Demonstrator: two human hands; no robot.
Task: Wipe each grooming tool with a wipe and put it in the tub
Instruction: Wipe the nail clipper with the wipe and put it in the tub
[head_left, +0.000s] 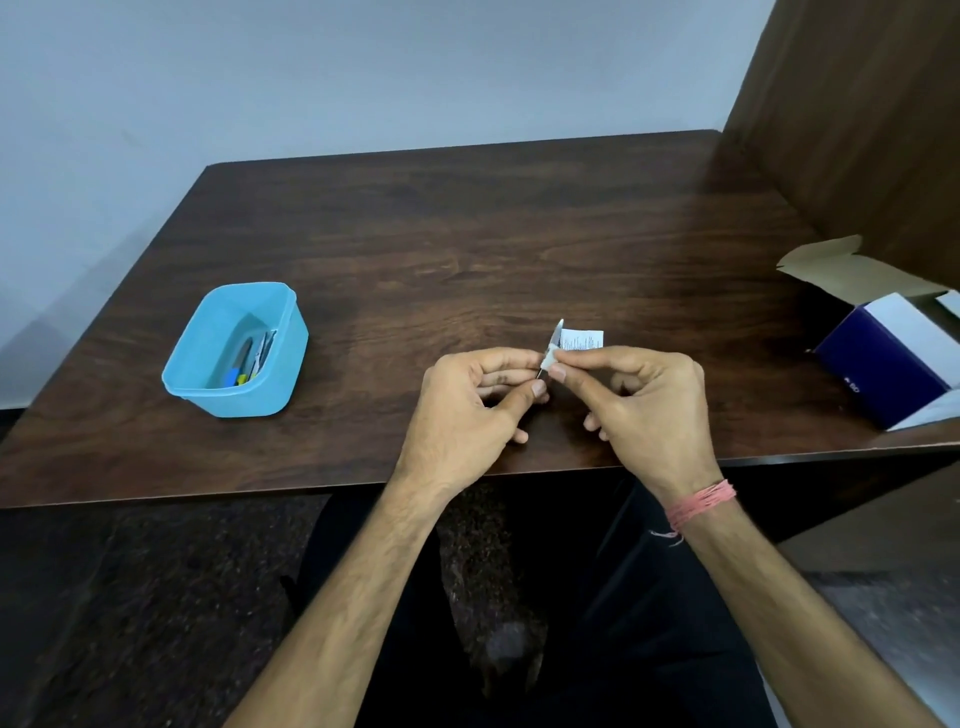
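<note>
Dark wooden worktop (467, 234) — blue tub (208, 384) of tools at left; near front edge, left hand (467, 400) pinching a small metal tool (555, 340), right hand (649, 405) fingers (563, 371) pinching a white wipe (582, 340) against it.

The box (893, 358) runs off the right edge; tools (252, 358) in the tub (208, 387) are too small to identify

Tiny unreadable print on the wipe sachet (583, 340); nothing legible.

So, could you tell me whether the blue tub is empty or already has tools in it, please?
Not empty. The blue tub stands upright on the table with several slim tools lying inside; their exact number cannot be told.
</note>
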